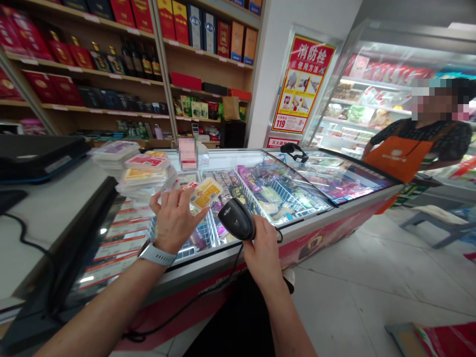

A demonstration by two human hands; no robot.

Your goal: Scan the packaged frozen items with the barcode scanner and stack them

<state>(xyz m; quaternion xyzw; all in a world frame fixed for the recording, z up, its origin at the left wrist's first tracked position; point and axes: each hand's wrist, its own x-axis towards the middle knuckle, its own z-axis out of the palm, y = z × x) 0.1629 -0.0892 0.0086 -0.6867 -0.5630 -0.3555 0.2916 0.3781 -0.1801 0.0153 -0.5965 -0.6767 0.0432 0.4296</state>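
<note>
At far left we have a pale surface (74, 198) carrying a flat black device (37, 156), and behind it stand tall shelves (128, 113) of bottles and red, gold and blue boxes. Just right of the device is a stack of clear plastic boxes (145, 178), with red and yellow labels on top. Our left hand (173, 218), with a pale watch strap (158, 254) at the wrist, is near the stack, palm down, its fingers curved and spread apart from the thumb. Just beyond its thumb is a flat yellow-labelled box (207, 193), tilted, above the glass of a long freezer (308, 224); we cannot tell whether the fingers grip that box or only lie next to it. Under the glass, white wire baskets (286, 194) hold colourful packets. Right of the yellow-labelled box is a black hand scanner (237, 219), its rounded head pointing up and left towards the box. Our right hand (263, 250) has its fingers closed round the scanner's handle, and a dark cord (193, 299) runs down to the left. Farther right, a red and yellow poster (297, 84) hangs on the wall, then a person in an orange apron (394, 151) stands by a lit display fridge (344, 80), with a grey stool (439, 225) on the tiled floor nearby.
</note>
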